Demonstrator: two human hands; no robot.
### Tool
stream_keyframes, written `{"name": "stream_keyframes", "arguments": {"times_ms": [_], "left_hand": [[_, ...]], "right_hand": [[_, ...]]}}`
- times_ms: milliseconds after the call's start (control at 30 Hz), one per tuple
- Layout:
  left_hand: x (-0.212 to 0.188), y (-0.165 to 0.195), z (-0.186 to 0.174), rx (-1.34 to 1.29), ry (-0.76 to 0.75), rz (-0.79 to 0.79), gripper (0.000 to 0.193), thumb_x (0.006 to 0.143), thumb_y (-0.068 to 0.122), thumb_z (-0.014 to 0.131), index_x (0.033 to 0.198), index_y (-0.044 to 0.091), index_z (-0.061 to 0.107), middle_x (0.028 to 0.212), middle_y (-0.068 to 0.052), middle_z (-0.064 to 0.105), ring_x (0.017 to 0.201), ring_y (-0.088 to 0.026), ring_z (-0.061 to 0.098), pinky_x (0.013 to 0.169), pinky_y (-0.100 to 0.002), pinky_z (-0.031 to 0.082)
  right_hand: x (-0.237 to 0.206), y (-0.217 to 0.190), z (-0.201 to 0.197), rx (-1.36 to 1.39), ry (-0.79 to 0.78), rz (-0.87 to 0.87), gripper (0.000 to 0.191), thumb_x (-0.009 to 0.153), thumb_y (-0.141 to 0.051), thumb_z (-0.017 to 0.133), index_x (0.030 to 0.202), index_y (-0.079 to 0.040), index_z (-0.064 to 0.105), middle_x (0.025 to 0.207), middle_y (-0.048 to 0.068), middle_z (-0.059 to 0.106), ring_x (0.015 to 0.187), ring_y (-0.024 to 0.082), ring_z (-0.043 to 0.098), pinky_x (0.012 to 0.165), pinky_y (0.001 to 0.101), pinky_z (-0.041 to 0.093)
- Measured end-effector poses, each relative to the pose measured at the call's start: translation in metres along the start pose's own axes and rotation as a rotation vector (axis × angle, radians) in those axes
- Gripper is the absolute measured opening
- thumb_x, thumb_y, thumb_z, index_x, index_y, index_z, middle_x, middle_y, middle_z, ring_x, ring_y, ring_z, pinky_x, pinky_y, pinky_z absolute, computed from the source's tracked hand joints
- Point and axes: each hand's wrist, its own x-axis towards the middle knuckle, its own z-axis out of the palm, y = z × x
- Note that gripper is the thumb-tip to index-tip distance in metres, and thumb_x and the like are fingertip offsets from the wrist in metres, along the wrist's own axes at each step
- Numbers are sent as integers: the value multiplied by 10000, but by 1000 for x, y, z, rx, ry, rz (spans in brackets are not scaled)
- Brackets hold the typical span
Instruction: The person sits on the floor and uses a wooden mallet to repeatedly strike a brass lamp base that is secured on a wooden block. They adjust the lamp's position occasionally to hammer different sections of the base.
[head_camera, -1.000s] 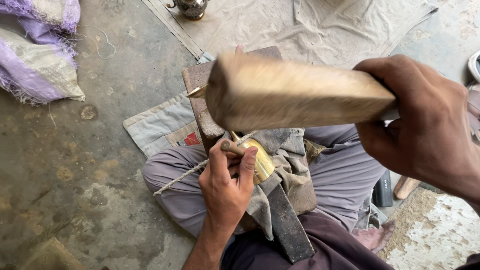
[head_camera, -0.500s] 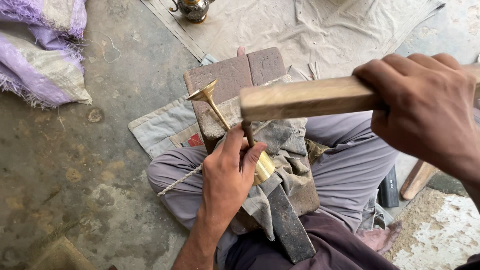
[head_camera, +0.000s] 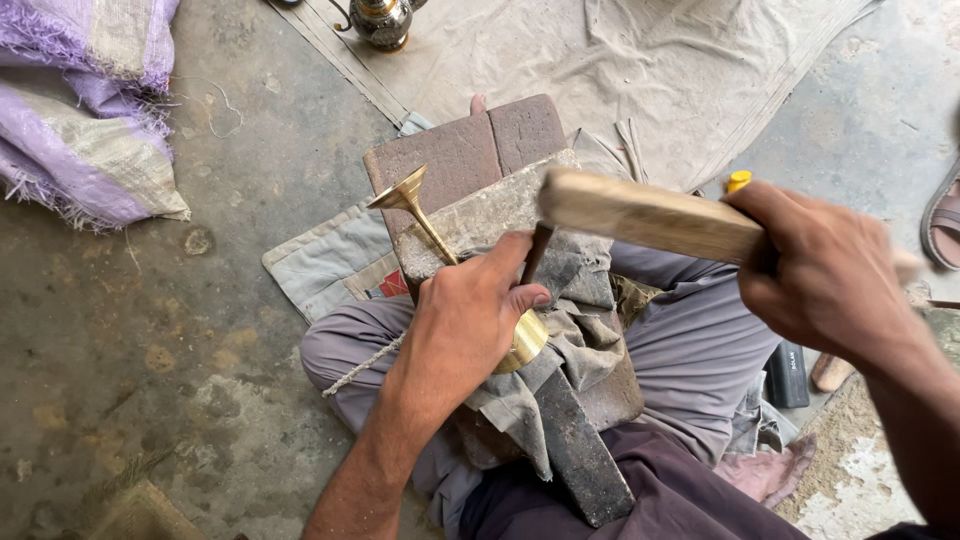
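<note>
Your left hand (head_camera: 460, 320) has its fingers closed around the brass stemmed piece (head_camera: 420, 205), laid on the stone block (head_camera: 480, 215). Your right hand (head_camera: 830, 275) grips the wooden mallet (head_camera: 650, 215) fully.

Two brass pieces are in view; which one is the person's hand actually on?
The slender brass piece with the flared trumpet end, lying over the block on the lap under the left hand. The rounder brass vessel stands untouched at the cloth's top edge.
</note>
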Motion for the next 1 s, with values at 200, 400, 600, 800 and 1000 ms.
{"name": "stream_keyframes", "arguments": {"times_ms": [200,400,600,800,1000], "left_hand": [[10,6,-11,-66,-64,243,284,943,-16,560,1207,80,596,871,-165,738,877,-256,807,680,-440,624],[20,13,-11,166,-192,355,348,902,106,640,1233,213,636,781,-80,764,801,-295,763,667,-460,593],[26,17,-6,339,-281,454,281,897,194,666,1178,203,648,796,-100,745,802,-328,741,660,-491,574],[23,18,0,458,-317,547,161,984,184,607,1120,247,668,815,-99,727,801,-341,736,671,-501,576],[11,2,-15,34,-210,266,261,1033,234,585,1249,119,496,858,-88,690,713,-222,748,557,-373,588]], "right_hand": [[-21,1,51,405,-80,219,315,863,-49,679,1167,-111,627,850,140,660,691,271,682,652,432,594],[-58,-12,106,699,162,258,407,780,-65,709,1176,-37,622,903,125,734,738,246,719,650,398,597],[-85,-33,140,643,425,232,379,816,-89,753,1164,-31,616,889,119,723,749,216,710,689,375,567],[-95,-43,166,644,575,178,406,838,-107,721,1210,-24,581,893,120,698,766,228,709,705,376,568],[-84,-19,158,743,357,258,342,871,-114,740,1148,-20,561,994,117,765,792,211,747,707,362,622]]}}
